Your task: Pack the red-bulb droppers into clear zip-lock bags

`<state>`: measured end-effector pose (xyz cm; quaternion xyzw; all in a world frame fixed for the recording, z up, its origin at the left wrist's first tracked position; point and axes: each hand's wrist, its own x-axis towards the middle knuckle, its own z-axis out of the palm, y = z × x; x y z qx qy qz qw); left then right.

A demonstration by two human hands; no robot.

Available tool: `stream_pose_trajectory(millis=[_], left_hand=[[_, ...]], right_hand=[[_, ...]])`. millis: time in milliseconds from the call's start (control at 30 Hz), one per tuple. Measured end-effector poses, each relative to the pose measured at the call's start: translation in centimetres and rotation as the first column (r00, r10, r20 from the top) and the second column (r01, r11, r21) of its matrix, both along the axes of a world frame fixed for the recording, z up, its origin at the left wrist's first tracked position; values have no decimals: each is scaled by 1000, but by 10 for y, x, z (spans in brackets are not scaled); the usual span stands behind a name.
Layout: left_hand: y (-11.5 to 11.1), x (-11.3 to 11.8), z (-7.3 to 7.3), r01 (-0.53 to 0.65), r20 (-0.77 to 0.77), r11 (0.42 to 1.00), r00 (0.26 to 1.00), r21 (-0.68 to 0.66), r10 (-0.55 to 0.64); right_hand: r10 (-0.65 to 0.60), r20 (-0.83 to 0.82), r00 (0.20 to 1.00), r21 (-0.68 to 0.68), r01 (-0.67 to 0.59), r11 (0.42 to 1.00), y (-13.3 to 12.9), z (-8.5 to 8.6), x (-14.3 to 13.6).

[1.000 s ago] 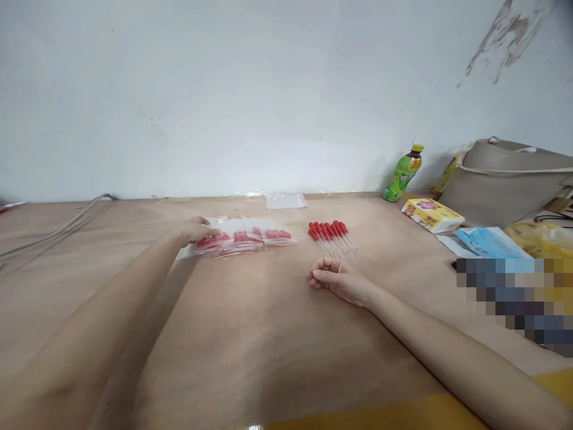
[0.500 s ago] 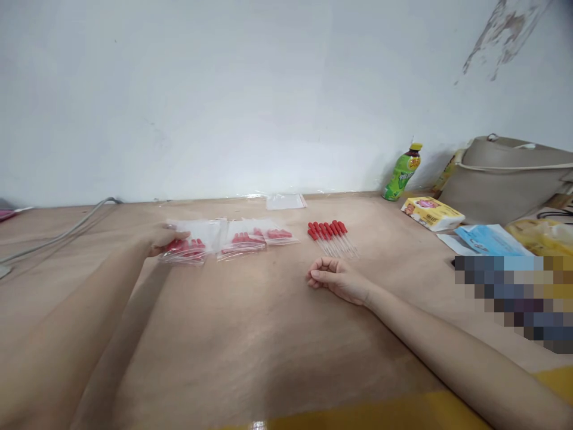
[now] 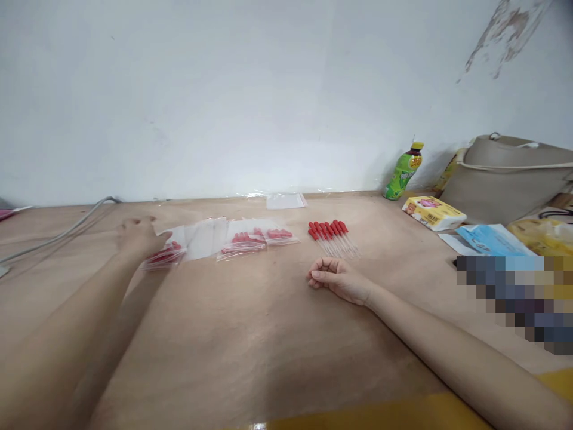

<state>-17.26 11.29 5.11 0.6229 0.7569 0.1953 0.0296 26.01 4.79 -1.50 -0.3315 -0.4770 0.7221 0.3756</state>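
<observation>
We're apparently placing a bag [image 3: 166, 257], our left hand [image 3: 139, 236] spread at its edge without visible grip, our right hand [image 3: 333, 279] half-open, empty; next calls for lifting clear gently.

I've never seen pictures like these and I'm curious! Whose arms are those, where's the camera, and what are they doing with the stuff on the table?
There's no machine here: those are a person's own bare arms. Every picture comes from one camera worn on that person's head, looking forward and down.

The left hand is at a clear bag with red things inside; I can't tell whether it grips it. The right hand is loosely curled, with nothing to be seen in it. Just beyond it lie red-topped sticks in a bunch.

More bags with red things lie in the middle of the brown table. Toward the right are a green bottle, a yellow packet and a big handbag.
</observation>
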Motion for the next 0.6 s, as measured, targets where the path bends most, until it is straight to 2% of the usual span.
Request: stream_pose_trajectory(millis=[67,200,333,467,533,600], left_hand=[[0,21,-6,10,-108,999,994,41,-6],[1,61,-27,112,-235,994,966,0,-109],[4,76,-40,97,-273,995,957,-19,-99],[6,70,-34,20,-239,1000,971,-13,-22],[4,68,-25,-14,-198,1000,980,3,14],[-3,70,-13,2,-155,999,988,48,5]], right_hand=[[-3,1,1000,-1,3,1000,-1,1,0],[-8,5,1000,-2,8,1000,-1,1,0],[-9,15,1000,16,9,1000,0,0,0],[-3,29,1000,28,3,1000,0,-2,-1],[-7,33,999,36,5,999,-1,-2,-2],[-13,48,999,47,11,999,-1,-1,-2]])
